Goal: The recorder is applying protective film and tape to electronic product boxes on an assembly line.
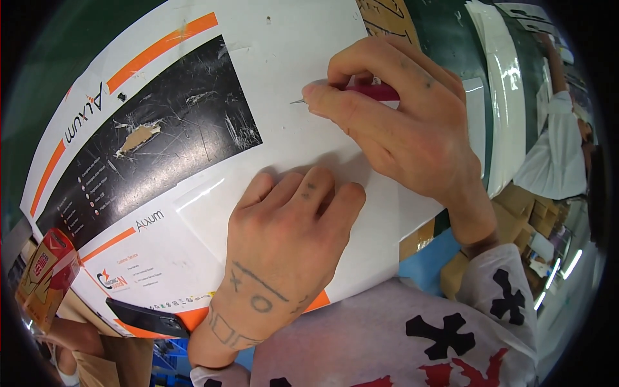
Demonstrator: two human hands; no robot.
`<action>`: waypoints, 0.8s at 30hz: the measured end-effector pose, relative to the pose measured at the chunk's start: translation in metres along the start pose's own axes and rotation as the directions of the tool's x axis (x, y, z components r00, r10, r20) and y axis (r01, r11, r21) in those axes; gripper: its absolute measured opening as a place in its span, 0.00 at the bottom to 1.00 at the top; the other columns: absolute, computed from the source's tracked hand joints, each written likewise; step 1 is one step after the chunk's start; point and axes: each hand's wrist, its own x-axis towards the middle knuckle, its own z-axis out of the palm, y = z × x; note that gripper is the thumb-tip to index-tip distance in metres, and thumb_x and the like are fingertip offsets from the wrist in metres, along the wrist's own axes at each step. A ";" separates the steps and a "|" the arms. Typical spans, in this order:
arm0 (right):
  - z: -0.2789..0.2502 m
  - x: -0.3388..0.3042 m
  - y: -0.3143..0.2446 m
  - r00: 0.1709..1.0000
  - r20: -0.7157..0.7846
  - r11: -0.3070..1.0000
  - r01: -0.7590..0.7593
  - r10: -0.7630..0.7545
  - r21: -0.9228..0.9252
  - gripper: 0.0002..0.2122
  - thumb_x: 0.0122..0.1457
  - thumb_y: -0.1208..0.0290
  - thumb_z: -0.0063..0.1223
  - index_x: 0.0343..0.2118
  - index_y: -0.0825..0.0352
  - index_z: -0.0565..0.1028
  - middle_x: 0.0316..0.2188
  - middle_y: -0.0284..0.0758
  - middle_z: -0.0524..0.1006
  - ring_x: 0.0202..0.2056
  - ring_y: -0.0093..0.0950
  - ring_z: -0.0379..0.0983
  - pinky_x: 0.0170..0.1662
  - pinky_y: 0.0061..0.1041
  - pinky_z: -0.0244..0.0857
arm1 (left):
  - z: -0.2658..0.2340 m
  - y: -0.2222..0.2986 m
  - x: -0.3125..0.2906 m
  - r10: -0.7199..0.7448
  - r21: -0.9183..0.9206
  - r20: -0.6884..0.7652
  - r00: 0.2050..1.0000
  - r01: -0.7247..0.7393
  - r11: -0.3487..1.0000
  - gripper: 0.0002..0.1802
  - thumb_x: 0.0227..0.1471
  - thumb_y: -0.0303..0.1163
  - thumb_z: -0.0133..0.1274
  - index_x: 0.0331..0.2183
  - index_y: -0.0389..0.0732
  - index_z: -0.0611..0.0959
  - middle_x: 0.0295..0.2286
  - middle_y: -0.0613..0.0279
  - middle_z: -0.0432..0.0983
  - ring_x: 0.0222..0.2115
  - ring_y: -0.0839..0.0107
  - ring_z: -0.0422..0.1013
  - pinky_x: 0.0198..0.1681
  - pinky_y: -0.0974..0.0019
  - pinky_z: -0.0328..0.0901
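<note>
In my right hand [412,116] is a craft knife [374,92] with a dark red handle, pinched between thumb and fingers. Its thin metal tip points left, just over the white surface of a large printed board [284,64]. My left hand [290,238] rests on the board, back up, with its fingers curled under. The fingertips and thumb are hidden, so what they hold, if anything, cannot be made out. Beneath this hand shows the straight edge of a smooth sheet [200,222]. The board has a scratched black panel [161,129] with a torn patch, and orange stripes.
By the board's near left edge lies a black phone [147,318]. A red and yellow drink carton [46,277] stands at the left. Glossy white strips [500,97] lie on the green table at the right. Another person's white sleeve [553,151] and cardboard boxes [525,209] are beyond.
</note>
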 end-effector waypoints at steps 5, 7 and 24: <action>-0.007 -0.008 -0.024 0.951 0.139 0.952 -0.250 0.276 -0.175 0.09 0.44 0.82 0.65 0.30 0.66 0.83 0.32 0.29 0.74 0.28 0.23 0.67 0.27 0.19 0.62 | -0.001 0.000 0.001 -0.007 -0.012 -0.022 1.000 0.006 1.000 0.09 0.48 0.26 0.65 0.34 0.40 0.84 0.34 0.62 0.79 0.29 0.65 0.71 0.37 0.64 0.63; -0.007 -0.008 -0.028 0.961 0.136 0.956 -0.210 0.240 -0.207 0.09 0.44 0.83 0.65 0.31 0.67 0.82 0.33 0.30 0.74 0.28 0.23 0.66 0.27 0.19 0.62 | -0.001 0.000 0.001 0.000 -0.019 -0.029 1.000 -0.001 1.000 0.10 0.47 0.26 0.66 0.34 0.39 0.85 0.35 0.61 0.80 0.29 0.65 0.71 0.37 0.63 0.63; -0.007 -0.007 -0.031 0.957 0.174 0.958 -0.195 0.233 -0.210 0.11 0.47 0.86 0.64 0.35 0.67 0.82 0.33 0.31 0.71 0.25 0.22 0.65 0.24 0.18 0.57 | 0.001 -0.002 0.002 0.003 -0.026 -0.052 0.999 -0.004 1.000 0.12 0.42 0.24 0.67 0.33 0.38 0.85 0.32 0.60 0.81 0.28 0.65 0.70 0.37 0.63 0.64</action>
